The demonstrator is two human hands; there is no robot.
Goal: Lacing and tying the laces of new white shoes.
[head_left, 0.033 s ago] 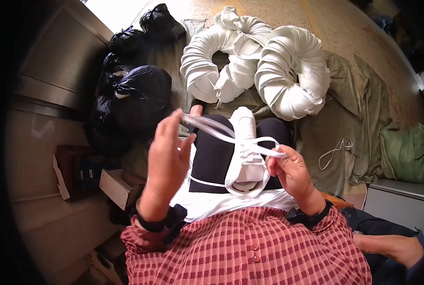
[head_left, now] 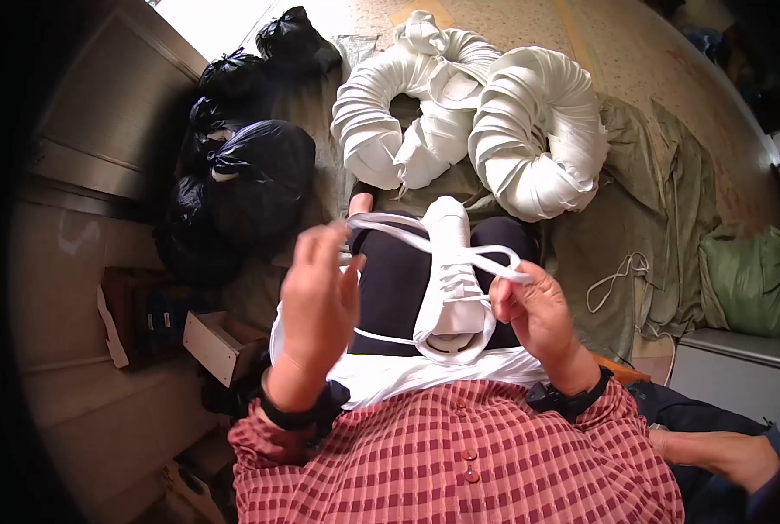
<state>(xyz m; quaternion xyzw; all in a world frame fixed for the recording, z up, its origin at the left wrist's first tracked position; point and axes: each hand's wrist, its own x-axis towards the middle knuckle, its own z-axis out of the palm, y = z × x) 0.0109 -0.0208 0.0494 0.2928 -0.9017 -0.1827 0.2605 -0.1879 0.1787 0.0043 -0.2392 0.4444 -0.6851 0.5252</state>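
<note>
A white lace-up shoe (head_left: 450, 236) rests on my lap, its toe pointing away and its opening toward me. White shoelace (head_left: 486, 253) crosses over its front and stretches out to both sides. My right hand (head_left: 534, 301) pinches a lace loop between thumb and fingertips, just right of the shoe. On the left, my left hand (head_left: 318, 293) is raised with the other lace loop at its fingertips. Its fingers are slightly blurred, and the exact grip is partly hidden. A thinner stretch of lace runs from the shoe toward my left wrist.
Two white coiled bundles (head_left: 538, 131) of stacked shoe-like pieces lie ahead on a green cloth (head_left: 661, 210). Black plastic bags (head_left: 263, 175) line the left. A small wooden drawer (head_left: 220, 345) stands at lower left. A green sack (head_left: 744, 275) sits on the right, above a grey box (head_left: 739, 367).
My left hand has shifted slightly right and down, and the lace at its fingertips has come along. The loop by my right hand looks a little wider, while the shoe has stayed put.
</note>
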